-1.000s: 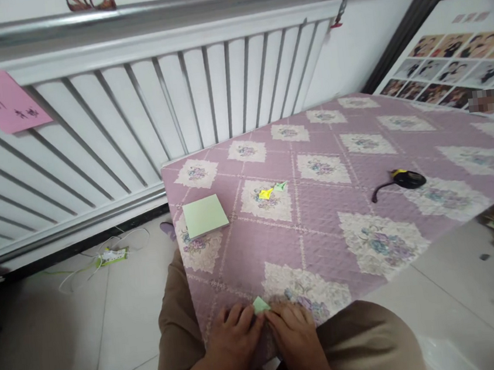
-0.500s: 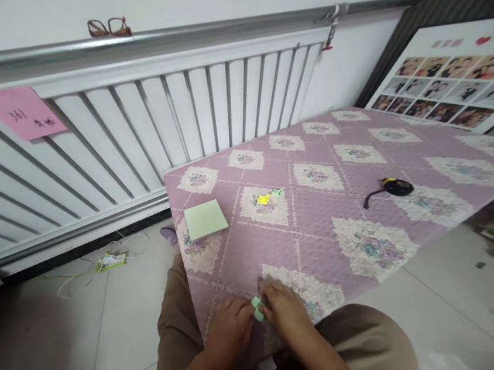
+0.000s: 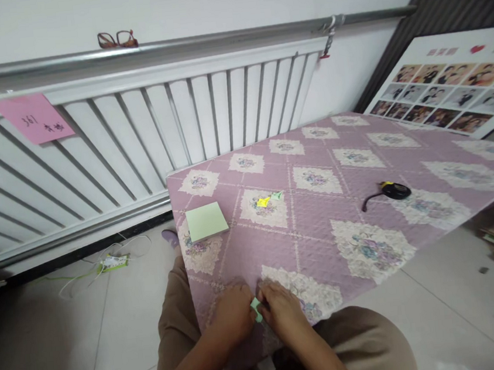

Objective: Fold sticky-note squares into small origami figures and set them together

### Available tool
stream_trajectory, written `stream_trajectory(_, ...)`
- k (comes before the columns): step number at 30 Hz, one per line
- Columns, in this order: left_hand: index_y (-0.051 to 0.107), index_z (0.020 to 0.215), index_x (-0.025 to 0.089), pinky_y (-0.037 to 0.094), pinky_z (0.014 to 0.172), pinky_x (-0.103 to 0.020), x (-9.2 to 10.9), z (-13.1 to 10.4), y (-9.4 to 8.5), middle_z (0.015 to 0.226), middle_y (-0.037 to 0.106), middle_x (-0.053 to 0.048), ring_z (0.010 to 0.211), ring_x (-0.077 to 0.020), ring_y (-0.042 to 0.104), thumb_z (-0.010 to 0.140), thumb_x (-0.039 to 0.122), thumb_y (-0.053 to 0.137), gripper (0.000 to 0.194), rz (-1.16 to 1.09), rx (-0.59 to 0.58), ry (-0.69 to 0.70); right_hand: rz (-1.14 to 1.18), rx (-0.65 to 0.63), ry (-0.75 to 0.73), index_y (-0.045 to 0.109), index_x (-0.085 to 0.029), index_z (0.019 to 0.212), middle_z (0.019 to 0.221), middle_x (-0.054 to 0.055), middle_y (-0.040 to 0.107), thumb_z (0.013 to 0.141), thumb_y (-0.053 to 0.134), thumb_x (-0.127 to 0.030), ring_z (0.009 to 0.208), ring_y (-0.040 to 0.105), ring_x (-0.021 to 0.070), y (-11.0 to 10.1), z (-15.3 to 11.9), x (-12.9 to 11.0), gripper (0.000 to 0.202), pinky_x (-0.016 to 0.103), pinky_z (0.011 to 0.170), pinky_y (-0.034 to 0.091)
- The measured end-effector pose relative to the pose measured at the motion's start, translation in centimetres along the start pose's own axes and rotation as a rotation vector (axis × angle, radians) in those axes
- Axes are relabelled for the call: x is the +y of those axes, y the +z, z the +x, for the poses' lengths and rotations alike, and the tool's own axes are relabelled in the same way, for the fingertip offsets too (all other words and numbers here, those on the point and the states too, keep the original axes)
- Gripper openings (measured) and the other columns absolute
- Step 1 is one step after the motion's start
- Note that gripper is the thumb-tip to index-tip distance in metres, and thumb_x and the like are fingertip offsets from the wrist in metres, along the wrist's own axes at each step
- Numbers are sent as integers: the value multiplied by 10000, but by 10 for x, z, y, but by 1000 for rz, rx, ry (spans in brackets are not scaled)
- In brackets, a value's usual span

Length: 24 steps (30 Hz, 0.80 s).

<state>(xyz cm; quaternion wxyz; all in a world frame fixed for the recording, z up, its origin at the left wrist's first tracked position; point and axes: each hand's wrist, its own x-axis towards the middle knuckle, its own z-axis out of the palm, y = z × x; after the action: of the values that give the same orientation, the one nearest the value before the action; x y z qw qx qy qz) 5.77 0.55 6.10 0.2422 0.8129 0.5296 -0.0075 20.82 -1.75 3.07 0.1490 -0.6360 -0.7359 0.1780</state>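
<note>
A small folded piece of light green paper (image 3: 256, 310) is pinched between my two hands, just above the near edge of the cloth-covered table (image 3: 262, 248). My left hand (image 3: 235, 311) has its fingers curled in on the paper's left side. From the right, my right hand (image 3: 281, 306) grips it with thumb and fingers. Both hands hide part of the paper, so its exact folds do not show. Beyond them lies a pad of pale green square paper (image 3: 206, 221). A yellow folded paper figure (image 3: 263, 202) and a green folded paper figure (image 3: 276, 195) lie side by side near the middle.
A black and yellow tape measure (image 3: 396, 191) with a strap rests on the right. A photo board (image 3: 444, 88) leans at the far right. Behind the table run a white radiator (image 3: 217, 111) and a metal pipe with glasses (image 3: 117, 40) on it. A power strip (image 3: 112, 262) lies on the floor.
My hands have drawn closer together around the green paper, and my left fingers have curled in more. The view has tilted slightly; the things on the table stay in place.
</note>
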Motion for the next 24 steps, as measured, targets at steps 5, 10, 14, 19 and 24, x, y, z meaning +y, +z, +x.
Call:
stream_trajectory(5, 538, 921, 194, 379, 776, -311, 0, -3, 8, 966, 602, -40, 920, -210, 539, 779, 141, 513, 154, -65, 28, -3, 42, 22, 4, 551, -238, 793, 876, 9, 629, 731, 570, -92, 891, 572, 199, 1, -5, 1, 159, 298, 772, 365)
stream_trajectory(10, 543, 937, 196, 366, 723, -306, -2, -4, 13, 923, 619, -35, 881, -216, 553, 787, 144, 513, 161, -93, 33, -14, 70, 19, 1, 560, -247, 827, 835, -10, 640, 731, 545, -96, 887, 574, 208, 4, -8, 1, 180, 337, 817, 344)
stream_trajectory(14, 549, 985, 196, 360, 701, -293, -3, -5, 12, 922, 619, -29, 863, -202, 557, 785, 134, 517, 212, -110, 33, 6, 94, 0, -29, 581, -255, 864, 829, -25, 645, 723, 527, -79, 859, 584, 180, 3, -8, 2, 232, 318, 808, 345)
stream_trajectory(19, 600, 857, 188, 350, 673, -282, -8, -5, 11, 839, 616, -25, 810, -189, 555, 805, 190, 533, 85, -110, 5, 57, 99, -25, -99, 592, -230, 775, 780, -27, 640, 731, 541, -89, 793, 590, 155, 1, -6, 6, 157, 281, 750, 360)
stream_trajectory(24, 605, 790, 191, 355, 696, -274, -12, -5, 14, 850, 615, -18, 828, -179, 544, 822, 195, 540, 72, -118, 8, 110, 83, -33, -227, 586, -219, 702, 757, -23, 637, 717, 634, -101, 748, 584, 148, -1, -4, 13, 128, 252, 691, 379)
